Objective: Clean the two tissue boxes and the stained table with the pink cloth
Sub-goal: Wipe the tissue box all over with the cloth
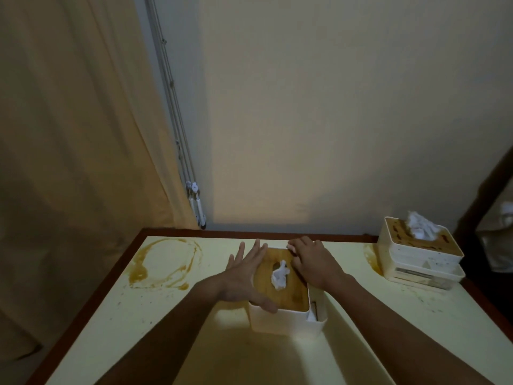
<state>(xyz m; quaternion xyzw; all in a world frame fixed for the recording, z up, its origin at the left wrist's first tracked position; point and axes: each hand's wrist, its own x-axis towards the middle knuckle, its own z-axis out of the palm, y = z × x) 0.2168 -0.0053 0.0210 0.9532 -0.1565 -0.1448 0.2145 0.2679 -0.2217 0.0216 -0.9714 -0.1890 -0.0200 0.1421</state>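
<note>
A white tissue box (pixel 286 320) with a wooden lid and a tissue (pixel 280 276) poking out stands mid-table. My left hand (pixel 244 279) lies flat against its left side, fingers spread, thumb at the front corner. My right hand (pixel 313 262) rests on the lid's far right part with its fingers curled over the edge; something pale shows at the fingertips. A second tissue box (pixel 422 257), its wooden lid spotted with stains, sits at the table's far right corner. I cannot make out any pink cloth.
The pale yellow table (pixel 194 343) has a brown ring stain (pixel 166 262) at the far left, another smear (pixel 372 259) beside the second box, and dark specks. A curtain (pixel 69 134) hangs on the left; dark furniture (pixel 485 204) stands on the right.
</note>
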